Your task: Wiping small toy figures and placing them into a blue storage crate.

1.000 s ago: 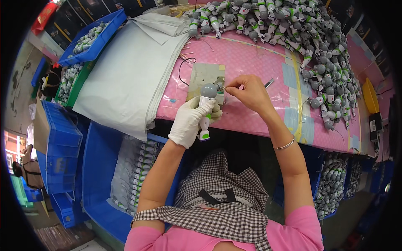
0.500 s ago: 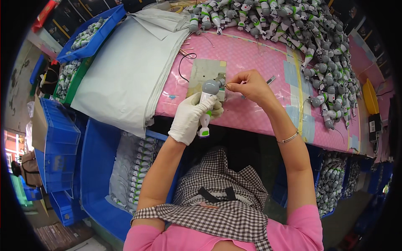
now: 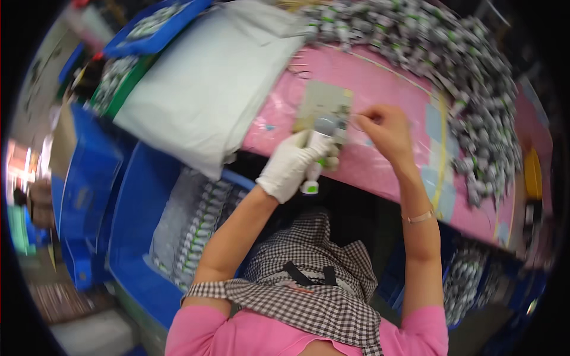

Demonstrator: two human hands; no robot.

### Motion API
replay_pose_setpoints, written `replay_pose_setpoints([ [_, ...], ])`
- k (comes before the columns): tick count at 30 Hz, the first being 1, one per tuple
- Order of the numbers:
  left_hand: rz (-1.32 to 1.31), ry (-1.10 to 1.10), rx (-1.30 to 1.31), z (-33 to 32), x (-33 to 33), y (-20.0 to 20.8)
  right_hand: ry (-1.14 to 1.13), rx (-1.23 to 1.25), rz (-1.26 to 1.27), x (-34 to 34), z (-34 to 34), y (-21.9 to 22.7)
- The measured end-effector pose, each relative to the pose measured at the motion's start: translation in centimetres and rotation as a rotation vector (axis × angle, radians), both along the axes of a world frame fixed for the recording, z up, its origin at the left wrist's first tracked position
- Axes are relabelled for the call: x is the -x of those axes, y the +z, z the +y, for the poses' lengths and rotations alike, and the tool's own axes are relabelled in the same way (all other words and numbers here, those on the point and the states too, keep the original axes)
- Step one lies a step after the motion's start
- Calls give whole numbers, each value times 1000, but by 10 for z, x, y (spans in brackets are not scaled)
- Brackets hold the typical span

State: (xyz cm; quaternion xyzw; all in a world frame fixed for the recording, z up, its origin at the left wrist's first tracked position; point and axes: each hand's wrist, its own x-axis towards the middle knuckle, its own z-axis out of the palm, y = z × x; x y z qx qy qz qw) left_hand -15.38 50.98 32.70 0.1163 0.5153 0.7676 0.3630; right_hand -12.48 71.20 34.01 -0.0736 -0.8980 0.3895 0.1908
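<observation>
The left hand (image 3: 289, 166), in a white glove, reaches up from the lower middle with the elbow bent and the forearm slanting up and to the right. Its fingers are closed around a small grey and white handheld device (image 3: 316, 151), which it holds at the near edge of the pink counter (image 3: 392, 172). The device's long axis runs nearly upright in the picture, tilted a little to the right: the rounded grey head points away from the person, toward a pale green pad (image 3: 320, 102) lying on the counter just beyond it, and the green-tipped tail end points back toward the person, hanging past the counter's edge.

The bare right hand (image 3: 386, 127) comes up along a nearly straight forearm with a thin bracelet (image 3: 419, 217) at the wrist. It sits just right of the device's head, its fingers pinched together toward that head; blur hides whether they hold anything.

Beyond the pad and round to its right, a heap of small grey and green parts (image 3: 469, 77) covers the far side of the counter. Left of the pad lies a large pale bag (image 3: 208, 101), and below it stands a blue bin (image 3: 133, 237).
</observation>
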Motion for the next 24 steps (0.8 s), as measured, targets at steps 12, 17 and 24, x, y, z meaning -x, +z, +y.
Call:
replay_pose_setpoints([
  [12, 347, 1239, 1882, -412, -67, -187, -237, 369, 198, -55, 47, -45],
  [17, -547, 1270, 1716, -519, -148, -276, -296, 338, 187, -63, 60, -52],
  [24, -520, 1224, 1901, -517, -163, -322, -338, 260, 94, -85, 63, -40],
])
